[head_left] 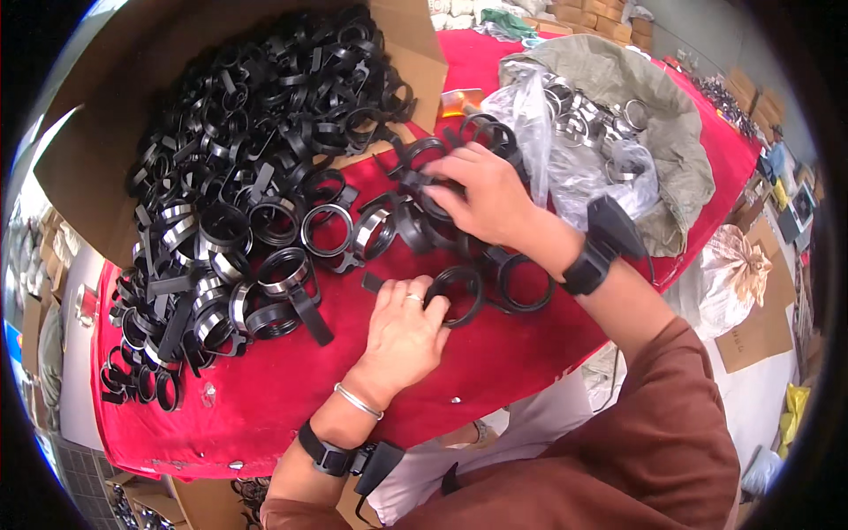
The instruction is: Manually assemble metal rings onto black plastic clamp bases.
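Your left hand (403,334) grips a black ring (480,300) by the red table's (291,380) near side; whether your right hand (495,196), curled over clustered rings (411,223), grips any, I cannot tell. Seemingly you're picking up; lifting calls for clearing neighbours.

Workshop, heaped black rings (265,132), cloth-covered worktable (503,362), stacked cartons (609,12)

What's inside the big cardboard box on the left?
A heap of black rings shows inside the cardboard box. Whatever lies beneath the heap, including the box's bottom, is covered.
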A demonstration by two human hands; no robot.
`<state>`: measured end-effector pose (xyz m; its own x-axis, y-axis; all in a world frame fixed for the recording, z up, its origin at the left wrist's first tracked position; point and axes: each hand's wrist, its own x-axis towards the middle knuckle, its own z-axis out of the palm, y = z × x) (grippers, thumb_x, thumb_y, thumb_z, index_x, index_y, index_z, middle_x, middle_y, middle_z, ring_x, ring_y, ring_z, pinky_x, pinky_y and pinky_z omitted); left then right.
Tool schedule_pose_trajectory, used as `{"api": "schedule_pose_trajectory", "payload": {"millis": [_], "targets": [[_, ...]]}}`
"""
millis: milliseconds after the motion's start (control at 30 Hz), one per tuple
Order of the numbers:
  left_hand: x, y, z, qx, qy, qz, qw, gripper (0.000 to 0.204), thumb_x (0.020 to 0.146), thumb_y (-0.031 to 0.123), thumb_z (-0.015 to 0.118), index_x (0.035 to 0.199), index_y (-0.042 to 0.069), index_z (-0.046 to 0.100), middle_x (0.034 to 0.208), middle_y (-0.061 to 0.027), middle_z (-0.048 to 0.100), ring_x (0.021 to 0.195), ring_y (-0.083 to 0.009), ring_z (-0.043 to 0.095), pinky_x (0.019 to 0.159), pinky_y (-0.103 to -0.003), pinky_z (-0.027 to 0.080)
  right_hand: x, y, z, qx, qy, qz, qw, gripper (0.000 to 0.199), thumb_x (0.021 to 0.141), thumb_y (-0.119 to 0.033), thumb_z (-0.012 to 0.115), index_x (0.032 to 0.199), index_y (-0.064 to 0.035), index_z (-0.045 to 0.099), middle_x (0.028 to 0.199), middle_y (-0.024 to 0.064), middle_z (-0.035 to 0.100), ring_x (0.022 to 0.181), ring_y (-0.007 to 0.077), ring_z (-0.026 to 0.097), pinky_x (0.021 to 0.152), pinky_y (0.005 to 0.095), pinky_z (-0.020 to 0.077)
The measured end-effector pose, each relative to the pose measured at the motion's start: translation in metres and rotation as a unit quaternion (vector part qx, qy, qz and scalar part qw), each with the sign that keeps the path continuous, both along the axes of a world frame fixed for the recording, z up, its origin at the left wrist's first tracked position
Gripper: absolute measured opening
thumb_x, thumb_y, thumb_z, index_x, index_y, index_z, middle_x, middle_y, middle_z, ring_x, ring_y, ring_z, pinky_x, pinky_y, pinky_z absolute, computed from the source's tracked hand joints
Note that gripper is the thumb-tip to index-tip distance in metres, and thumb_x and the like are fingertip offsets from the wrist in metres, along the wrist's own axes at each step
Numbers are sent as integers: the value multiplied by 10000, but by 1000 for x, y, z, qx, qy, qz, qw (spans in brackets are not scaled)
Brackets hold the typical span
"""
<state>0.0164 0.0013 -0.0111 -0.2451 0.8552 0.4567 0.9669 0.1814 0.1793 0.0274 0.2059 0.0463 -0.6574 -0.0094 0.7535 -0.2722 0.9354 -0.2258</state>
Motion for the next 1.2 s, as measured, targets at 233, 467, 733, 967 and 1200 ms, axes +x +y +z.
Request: {"api": "schedule_pose_trajectory", "payload": {"millis": [233,467,733,967,1200], "targets": [[-6,-1,-4,17,-18,-9,1000,367,629,144,694,960,51,568,1055,-164,509,965,-322,495,898,-438,367,-98,-20,15,106,-333,-28,937,262,743,-207,599,953,-60,652,970,153,629,997,323,548,867,382,446],[-2,-2,-6,3,14,-9,1000,523,635,205,717,1097,25,549,992,-130,529,926,-294,506,879,-428,379,-123,56,11,89,-462,-252,845,647,827,-629,379,1130,-111,623,1124,159,599,1182,304,464,1016,550,195],[-11,-4,1,-26,17,76,997,456,665,210,693,1062,34,554,970,-120,551,904,-278,525,811,-414,406,-91,40,22,158,-487,-222,830,470,821,-488,527,992,-73,666,949,155,654,1034,335,567,921,540,324],[-47,-8,-1,6,22,276,961,444,802,311,613,1135,30,525,875,-132,635,903,-296,556,761,-417,438,-32,61,32,45,-173,-153,972,340,803,-357,614,969,-64,662,887,152,661,853,303,627,768,380,466],[-59,-17,-5,23,39,353,934,391,817,318,609,1052,8,565,903,-149,626,883,-316,582,793,-406,438,52,59,34,-147,-157,-116,970,230,797,-164,641,968,-10,648,820,132,665,733,208,649,673,302,496]]}}
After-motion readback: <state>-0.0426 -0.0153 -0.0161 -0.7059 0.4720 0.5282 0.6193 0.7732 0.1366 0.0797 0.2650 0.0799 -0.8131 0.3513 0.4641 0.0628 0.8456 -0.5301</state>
